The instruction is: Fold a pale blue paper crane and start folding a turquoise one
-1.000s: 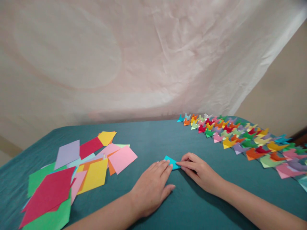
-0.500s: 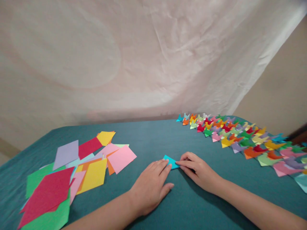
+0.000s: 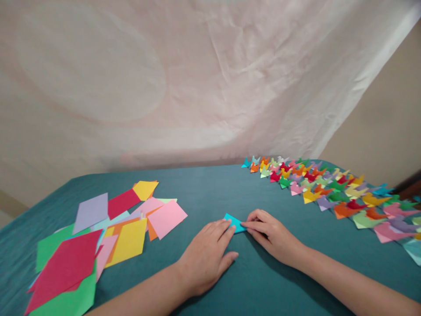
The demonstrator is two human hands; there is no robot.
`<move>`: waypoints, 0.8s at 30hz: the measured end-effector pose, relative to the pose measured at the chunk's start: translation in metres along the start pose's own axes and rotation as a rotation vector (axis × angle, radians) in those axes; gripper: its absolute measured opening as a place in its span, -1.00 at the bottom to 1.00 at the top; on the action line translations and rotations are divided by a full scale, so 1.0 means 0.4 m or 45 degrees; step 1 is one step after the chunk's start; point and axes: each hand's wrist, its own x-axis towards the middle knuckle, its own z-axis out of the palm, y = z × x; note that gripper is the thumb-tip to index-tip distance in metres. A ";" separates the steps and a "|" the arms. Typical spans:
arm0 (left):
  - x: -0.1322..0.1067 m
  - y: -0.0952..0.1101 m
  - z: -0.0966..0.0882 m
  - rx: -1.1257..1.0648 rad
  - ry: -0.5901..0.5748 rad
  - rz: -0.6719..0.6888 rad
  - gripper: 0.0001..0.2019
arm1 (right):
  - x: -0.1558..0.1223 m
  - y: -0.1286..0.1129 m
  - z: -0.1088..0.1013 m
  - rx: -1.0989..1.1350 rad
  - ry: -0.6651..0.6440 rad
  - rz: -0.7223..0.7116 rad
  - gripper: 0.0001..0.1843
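Observation:
A small piece of folded blue paper point(image 3: 237, 223) lies on the green cloth in front of me. My left hand point(image 3: 212, 252) rests on its left part, fingers stretched out flat and thumb apart, hiding some of the paper. At its right corner, the thumb and forefinger of my right hand point(image 3: 271, 235) are pinched together on the tip. The other fingers of that hand are curled in.
To the left lies a loose spread of coloured paper sheets, among them a red one point(image 3: 70, 263), a yellow one point(image 3: 129, 243) and a pink one point(image 3: 167, 217). Rows of folded paper birds point(image 3: 345, 193) stand along the right side. A pale cloth point(image 3: 197, 87) hangs behind the table.

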 end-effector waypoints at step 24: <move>-0.009 0.004 0.009 0.085 0.124 -0.044 -0.56 | 0.000 -0.002 0.003 -0.009 0.011 -0.016 -0.71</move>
